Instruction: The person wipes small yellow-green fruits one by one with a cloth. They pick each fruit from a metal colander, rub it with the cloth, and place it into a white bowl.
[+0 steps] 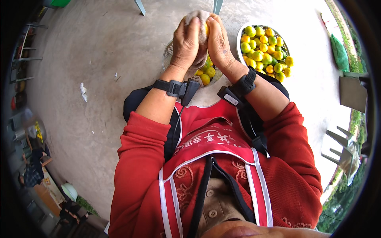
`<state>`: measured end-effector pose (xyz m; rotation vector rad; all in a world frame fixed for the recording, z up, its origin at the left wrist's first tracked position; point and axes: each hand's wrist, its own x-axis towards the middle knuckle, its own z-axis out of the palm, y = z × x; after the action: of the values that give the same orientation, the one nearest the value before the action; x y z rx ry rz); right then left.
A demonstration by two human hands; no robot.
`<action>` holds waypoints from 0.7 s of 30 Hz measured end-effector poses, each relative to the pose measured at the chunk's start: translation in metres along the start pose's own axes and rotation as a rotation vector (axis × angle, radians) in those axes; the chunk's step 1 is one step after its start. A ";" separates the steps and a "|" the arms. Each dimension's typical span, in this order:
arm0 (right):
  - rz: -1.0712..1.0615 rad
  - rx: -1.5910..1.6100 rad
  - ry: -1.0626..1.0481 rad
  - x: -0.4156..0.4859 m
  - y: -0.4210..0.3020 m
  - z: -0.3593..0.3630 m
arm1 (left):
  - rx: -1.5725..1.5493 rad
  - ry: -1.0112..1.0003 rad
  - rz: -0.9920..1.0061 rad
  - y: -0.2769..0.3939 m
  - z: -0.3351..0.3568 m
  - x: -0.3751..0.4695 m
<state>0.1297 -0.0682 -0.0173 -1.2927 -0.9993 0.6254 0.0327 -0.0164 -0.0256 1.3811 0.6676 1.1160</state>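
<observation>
My left hand (pixel 188 41) grips a greyish-brown cloth (pixel 202 38) that wraps over its fingers and hangs down between my hands. A yellow-orange citrus fruit (pixel 207 29) shows only as a sliver between the cloth and my right hand (pixel 218 41), which presses on it from the other side. Directly below my hands stands a perforated basket (pixel 167 55), partly covered by my arms. Several yellow-green citrus fruits (pixel 205 78) lie inside it, with some brown cloth at the near edge.
Right of my hands, a white perforated basket (pixel 239 44) is heaped with green and orange citrus fruits (pixel 263 47). Grey-blue furniture legs (pixel 218 6) stand ahead. White scraps (pixel 83 92) litter the concrete floor (pixel 98 53). Other people (pixel 32 172) are at the far left; a stool (pixel 342 148) is at right.
</observation>
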 end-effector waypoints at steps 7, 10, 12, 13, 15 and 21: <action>-0.357 -0.242 -0.071 0.003 0.006 -0.011 | 0.027 -0.179 0.062 -0.002 -0.007 0.002; -0.513 -0.496 -0.068 0.002 0.008 -0.018 | 0.117 -0.152 0.202 -0.003 0.000 -0.002; -0.315 -0.334 -0.089 -0.001 0.009 -0.014 | 0.076 -0.082 0.108 -0.002 0.001 -0.002; -0.071 -0.160 -0.096 -0.001 0.009 -0.009 | 0.023 -0.040 0.025 -0.002 0.000 -0.001; 0.254 0.466 -0.002 -0.001 0.010 -0.002 | -0.167 0.061 -0.110 -0.003 0.001 0.003; -0.283 -0.123 -0.074 0.000 0.005 -0.009 | -0.007 -0.155 0.070 0.000 -0.007 0.001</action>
<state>0.1386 -0.0714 -0.0220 -1.2120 -1.2719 0.4012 0.0273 -0.0126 -0.0259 1.4777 0.5063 1.0529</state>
